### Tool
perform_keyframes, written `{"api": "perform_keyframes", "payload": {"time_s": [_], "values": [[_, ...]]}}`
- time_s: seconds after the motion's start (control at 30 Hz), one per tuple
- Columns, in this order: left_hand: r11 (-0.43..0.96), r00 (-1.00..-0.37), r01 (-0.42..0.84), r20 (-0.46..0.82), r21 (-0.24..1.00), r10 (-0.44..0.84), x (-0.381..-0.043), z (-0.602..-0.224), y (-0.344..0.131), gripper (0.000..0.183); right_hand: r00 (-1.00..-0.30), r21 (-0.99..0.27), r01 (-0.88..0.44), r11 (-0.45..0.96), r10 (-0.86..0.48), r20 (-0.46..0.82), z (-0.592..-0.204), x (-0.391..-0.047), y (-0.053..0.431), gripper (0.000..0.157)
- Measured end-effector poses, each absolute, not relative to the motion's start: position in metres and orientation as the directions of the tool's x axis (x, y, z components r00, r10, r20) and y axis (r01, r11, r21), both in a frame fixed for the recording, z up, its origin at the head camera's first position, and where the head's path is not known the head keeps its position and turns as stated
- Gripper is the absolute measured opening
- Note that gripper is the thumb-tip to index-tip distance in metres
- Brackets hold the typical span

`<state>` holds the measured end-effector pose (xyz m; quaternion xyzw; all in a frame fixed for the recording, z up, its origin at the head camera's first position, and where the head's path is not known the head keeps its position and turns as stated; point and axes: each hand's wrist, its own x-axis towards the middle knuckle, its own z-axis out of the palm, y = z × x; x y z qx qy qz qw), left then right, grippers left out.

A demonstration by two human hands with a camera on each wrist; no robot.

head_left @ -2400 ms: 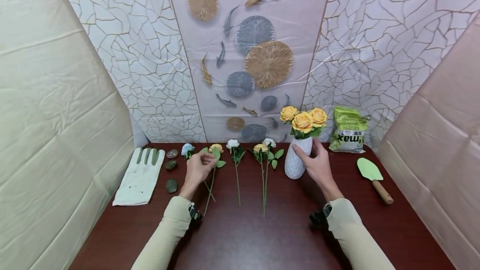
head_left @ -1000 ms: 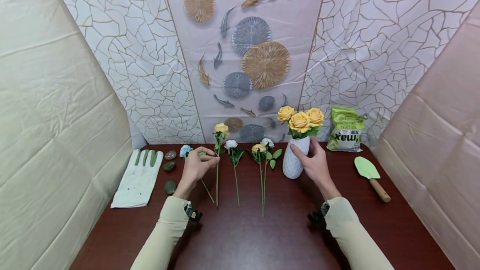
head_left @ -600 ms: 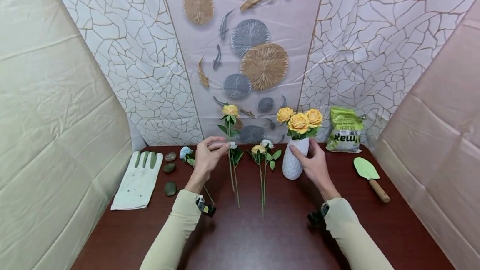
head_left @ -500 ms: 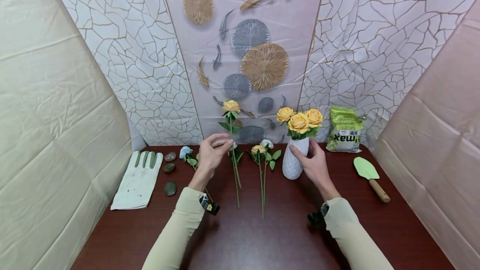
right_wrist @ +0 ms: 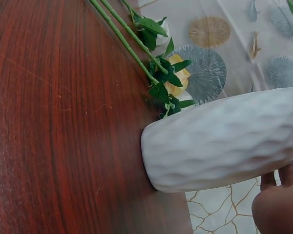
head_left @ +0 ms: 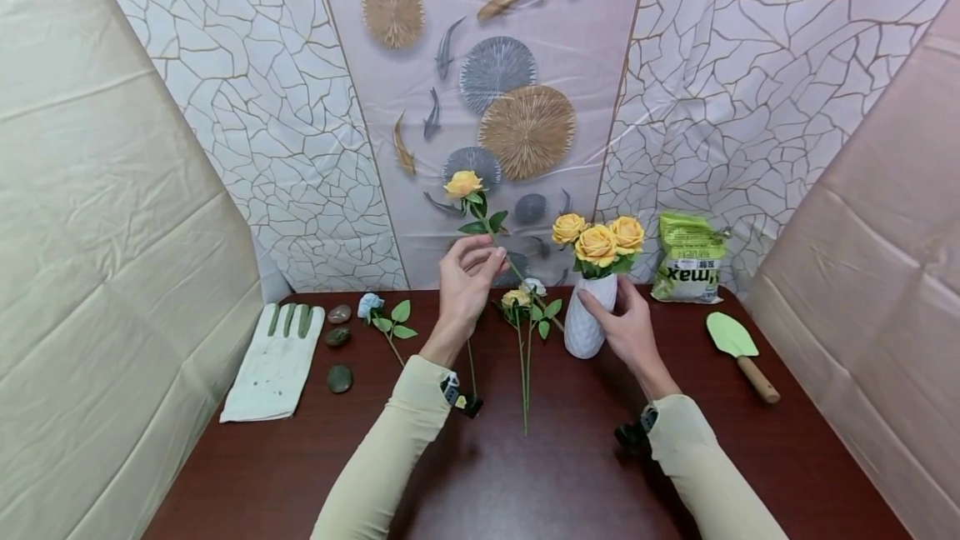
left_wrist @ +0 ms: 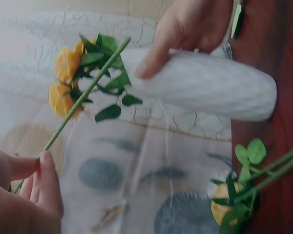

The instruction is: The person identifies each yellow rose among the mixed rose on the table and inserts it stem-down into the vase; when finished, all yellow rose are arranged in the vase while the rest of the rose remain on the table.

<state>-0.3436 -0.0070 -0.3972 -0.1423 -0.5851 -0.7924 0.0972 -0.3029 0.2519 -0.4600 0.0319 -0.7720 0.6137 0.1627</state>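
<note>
My left hand (head_left: 467, 286) pinches the stem of a yellow rose (head_left: 462, 183), raised above the table. The bloom leans to the upper left and the stem slants down to the right, towards the vase. In the left wrist view the stem's cut end (left_wrist: 124, 43) overlaps the leaves at the vase mouth. A white textured vase (head_left: 585, 325) stands on the table, with my right hand (head_left: 633, 327) gripping its upper side. Three yellow roses (head_left: 597, 245) fill its mouth. In the right wrist view only part of the right hand shows, beneath the vase (right_wrist: 219, 141).
Left of the vase lie a yellow rose (head_left: 516, 298) and a white one (head_left: 534, 286). A blue flower (head_left: 370, 304), several stones (head_left: 340, 378) and a white glove (head_left: 273, 365) lie farther left. To the right are a green bag (head_left: 688, 261) and a trowel (head_left: 733, 336).
The left hand has lifted the yellow rose off the table and carried it right towards the vase, tilting its stem's lower end to the right. The right hand has stayed on the vase.
</note>
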Motion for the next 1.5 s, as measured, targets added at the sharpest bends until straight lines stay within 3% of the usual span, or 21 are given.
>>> {"api": "perform_keyframes", "payload": {"time_s": [0.13,0.43,0.83,1.2,1.5], "values": [[-0.324,-0.923,0.378,0.382,0.867,-0.055,-0.345,-0.386,0.01,0.04,-0.944,-0.934,-0.255,0.252,0.145,0.296,-0.46,-0.303,0.252,0.062],[-0.273,-0.838,0.546,0.509,0.792,-0.199,-0.347,-0.376,0.031,0.033,-0.945,-0.935,-0.255,0.248,0.141,0.295,-0.462,-0.304,0.252,0.063],[-0.179,-0.791,0.605,0.559,0.776,-0.249,-0.328,-0.359,0.033,0.03,-0.949,-0.94,-0.243,0.241,0.14,0.281,-0.462,-0.303,0.25,0.064],[-0.118,-0.773,0.629,0.601,0.769,-0.205,-0.326,-0.368,0.043,0.024,-0.942,-0.933,-0.269,0.24,0.136,0.307,-0.464,-0.304,0.25,0.061],[-0.108,-0.802,0.595,0.58,0.797,-0.142,-0.347,-0.401,0.059,0.024,-0.933,-0.93,-0.291,0.222,0.149,0.328,-0.464,-0.305,0.25,0.063]]}}
